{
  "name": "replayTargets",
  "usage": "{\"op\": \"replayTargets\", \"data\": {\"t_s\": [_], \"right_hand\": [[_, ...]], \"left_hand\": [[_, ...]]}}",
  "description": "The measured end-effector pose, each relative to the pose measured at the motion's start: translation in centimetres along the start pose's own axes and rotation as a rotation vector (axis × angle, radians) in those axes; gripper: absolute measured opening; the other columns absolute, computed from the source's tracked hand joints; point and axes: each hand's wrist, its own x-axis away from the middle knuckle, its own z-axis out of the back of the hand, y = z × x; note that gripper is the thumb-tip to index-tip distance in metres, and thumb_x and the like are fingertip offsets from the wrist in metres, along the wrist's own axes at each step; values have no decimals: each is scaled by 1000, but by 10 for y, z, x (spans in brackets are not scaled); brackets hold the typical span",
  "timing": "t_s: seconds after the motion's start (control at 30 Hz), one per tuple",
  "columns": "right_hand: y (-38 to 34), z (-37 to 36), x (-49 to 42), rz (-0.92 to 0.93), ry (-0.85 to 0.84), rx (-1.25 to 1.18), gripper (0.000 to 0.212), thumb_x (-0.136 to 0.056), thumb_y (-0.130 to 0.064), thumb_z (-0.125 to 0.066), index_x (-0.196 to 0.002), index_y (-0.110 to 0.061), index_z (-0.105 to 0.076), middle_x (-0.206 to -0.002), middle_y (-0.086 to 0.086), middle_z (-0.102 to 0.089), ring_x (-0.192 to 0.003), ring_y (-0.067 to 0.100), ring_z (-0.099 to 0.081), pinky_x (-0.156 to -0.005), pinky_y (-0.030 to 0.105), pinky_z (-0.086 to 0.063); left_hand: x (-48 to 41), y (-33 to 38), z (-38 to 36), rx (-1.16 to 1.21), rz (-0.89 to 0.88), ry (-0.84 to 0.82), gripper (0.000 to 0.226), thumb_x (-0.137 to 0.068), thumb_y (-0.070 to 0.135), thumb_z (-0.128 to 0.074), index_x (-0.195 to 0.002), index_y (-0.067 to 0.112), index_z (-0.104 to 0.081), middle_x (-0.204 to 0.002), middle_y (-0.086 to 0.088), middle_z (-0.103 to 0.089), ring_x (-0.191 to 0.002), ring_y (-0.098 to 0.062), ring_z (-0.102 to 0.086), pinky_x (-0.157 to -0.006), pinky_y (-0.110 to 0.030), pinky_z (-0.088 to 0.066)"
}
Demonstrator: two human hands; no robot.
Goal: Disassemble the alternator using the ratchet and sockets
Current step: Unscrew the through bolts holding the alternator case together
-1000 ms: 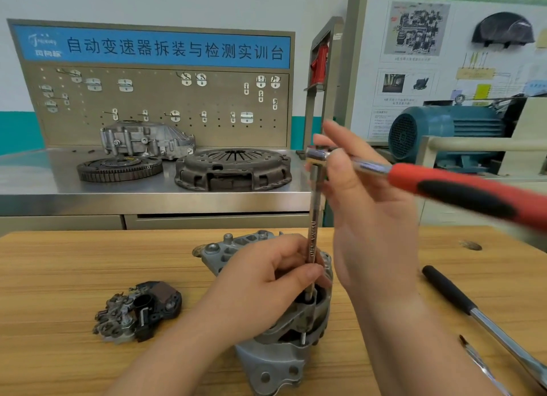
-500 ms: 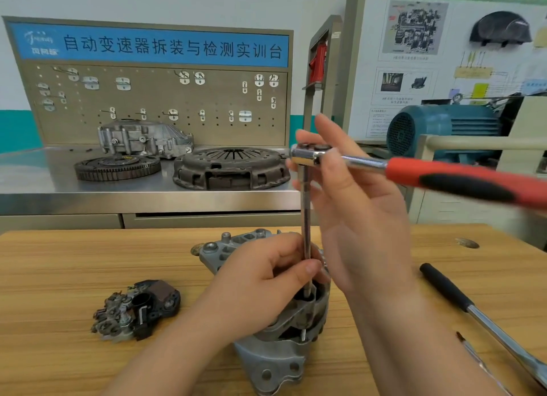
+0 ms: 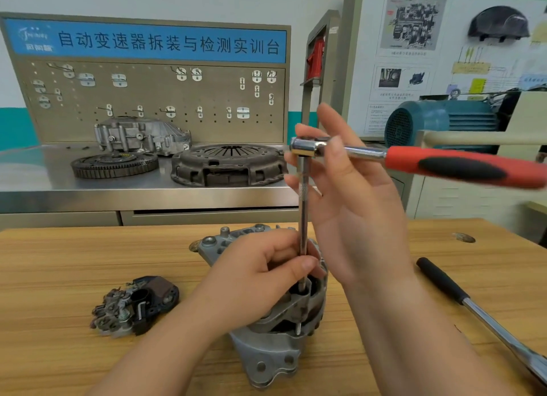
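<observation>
Where the wide wooden table (image 3: 59,277) fills the bottom of the view, a grey steel bench (image 3: 88,194) stands behind its back edge. On that bench sit a round clutch cover (image 3: 228,165), a toothed ring (image 3: 114,165) to the left of it, and a silver metal case (image 3: 139,135) behind them. A blue motor (image 3: 438,120) is off to the right, past the table's back right corner.

The alternator (image 3: 266,354) stands on the table near the middle of the front edge. The ratchet (image 3: 444,165), with its red and black handle, is up in the air above the alternator, and the handle points to the right. A black-handled tool (image 3: 444,286) lies toward the front right corner. A long bar (image 3: 303,218) goes straight down from the ratchet's head into the top of the alternator.

The right hand (image 3: 355,206) pinches the ratchet's head between thumb and fingertips, with the fingers nearly straight. The left hand (image 3: 260,280) is curled round the low end of the long bar, thumb pressed on it, and rests on the alternator. A small dark part (image 3: 136,304) lies left of the alternator, apart from it.
</observation>
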Motion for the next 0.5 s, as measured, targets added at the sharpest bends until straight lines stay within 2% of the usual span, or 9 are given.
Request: {"op": "replayTargets", "data": {"t_s": [0.07, 0.17, 0.27, 0.33, 0.37, 0.43, 0.5], "right_hand": [[1, 1, -3, -97, -23, -174, 32, -90, -39, -51, -116, -26, -64, -105, -4, -74, -91, 16, -68, -83, 29, -54], [0, 2, -4, -204, -41, -296, 44, -85, -42, -44, -120, -21, -58, -97, -3, -76, -83, 16, -72, -81, 29, -56], [1, 1, -3, -134, -38, -260, 27, -91, -36, -52, -114, -29, -64, -101, -4, -74, -86, 14, -68, -82, 29, -53], [0, -2, -2, -45, -14, -172, 21, -89, -26, -57, -104, -30, -71, -102, -5, -72, -91, 13, -64, -85, 30, -50], [0, -3, -2, -12, 5, -120, 22, -87, -22, -58, -99, -30, -74, -102, -6, -72, -94, 11, -63, -88, 30, -49], [0, -4, -1, 1, 9, -83, 21, -86, -23, -59, -97, -31, -75, -103, -7, -73, -97, 11, -63, -90, 31, -48], [0, -5, -1, -39, -9, -154, 20, -89, -30, -58, -105, -28, -70, -103, -4, -73, -91, 15, -66, -85, 28, -52]], "left_hand": [[0, 0, 0, -9, -13, -2, 19, -88, 28, -55, -101, 26, -68, -90, 13, -76, -90, -1, -69, -83, -23, -50], [-1, 1, -1, -37, -26, -17, 20, -89, 27, -54, -101, 22, -69, -88, 16, -75, -87, 2, -68, -81, -20, -49], [0, 0, 1, -52, -29, 2, 15, -95, 15, -58, -91, 23, -70, -77, 19, -73, -73, 8, -65, -71, -11, -45], [0, -1, 2, -59, -15, 16, 17, -95, 11, -60, -92, 24, -71, -76, 19, -74, -74, 5, -67, -74, -17, -49], [0, -1, 2, -62, -16, 19, 14, -94, 12, -61, -94, 22, -71, -77, 18, -74, -75, 3, -68, -75, -20, -50], [0, 1, 1, -41, -35, 21, 10, -93, 19, -62, -96, 19, -71, -76, 17, -74, -74, 4, -67, -73, -18, -49], [0, 2, 0, 3, -42, 23, 18, -88, 27, -58, -98, 18, -70, -78, 12, -74, -74, 0, -67, -73, -20, -50]]}}
